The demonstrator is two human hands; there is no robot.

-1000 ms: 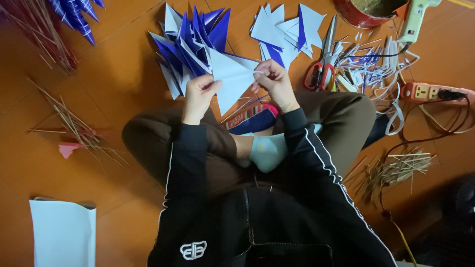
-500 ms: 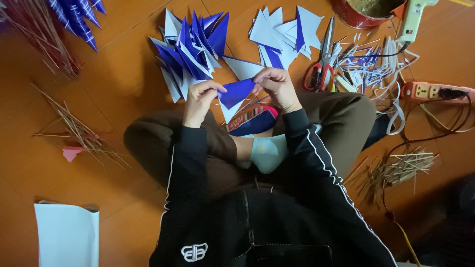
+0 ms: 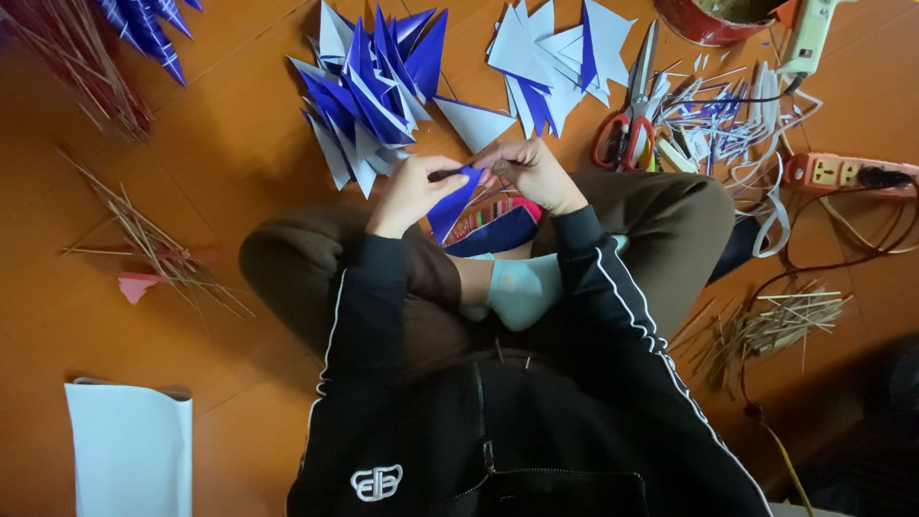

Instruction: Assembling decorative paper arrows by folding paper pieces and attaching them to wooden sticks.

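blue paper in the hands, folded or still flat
Folded: the blue paper is a narrow pointed shape, pinched at its top edge by left hand and right hand.

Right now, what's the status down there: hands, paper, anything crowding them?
Left hand and right hand both pinch one blue folded paper piece over the lap. Folded blue pile just beyond on the floor. Scissors off right, apart.

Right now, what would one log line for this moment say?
left hand: pinching blue paper piece | right hand: pinching same piece | scissors: on floor, untouched
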